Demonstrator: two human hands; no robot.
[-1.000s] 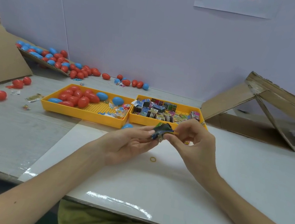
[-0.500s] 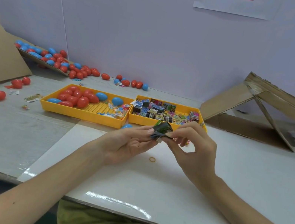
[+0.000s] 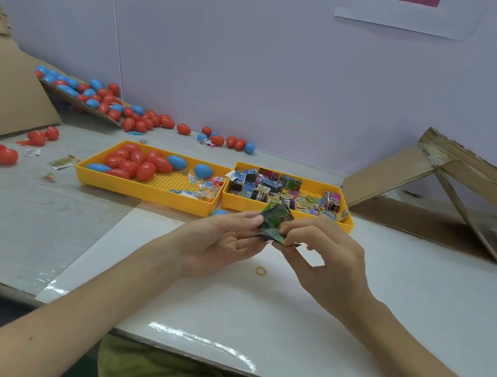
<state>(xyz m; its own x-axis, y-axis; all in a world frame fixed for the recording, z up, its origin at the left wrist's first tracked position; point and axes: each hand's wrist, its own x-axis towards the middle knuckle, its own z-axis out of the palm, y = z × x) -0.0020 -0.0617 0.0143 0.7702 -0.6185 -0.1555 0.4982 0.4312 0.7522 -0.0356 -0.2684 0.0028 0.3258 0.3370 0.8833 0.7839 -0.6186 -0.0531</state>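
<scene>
Both hands meet above the white board [image 3: 252,314] and hold a small stack of dark green printed cards [image 3: 274,222]. My left hand [image 3: 218,242] lies palm up with its fingertips under the stack. My right hand [image 3: 324,260] pinches the stack from the right with curled fingers and thumb. A small yellow rubber band [image 3: 261,270] lies on the board just below the hands.
Two yellow trays stand behind the hands: the left tray [image 3: 141,191] holds red and blue plastic eggs, the right tray [image 3: 288,219] holds small printed packets. More eggs [image 3: 140,119] lie along the back wall. Cardboard boxes sit at far left [image 3: 0,91] and right [image 3: 456,196].
The card stack has turned in my fingers and bent upward. My right hand has shifted slightly left and closed tighter on it. The left hand has stayed under it.
</scene>
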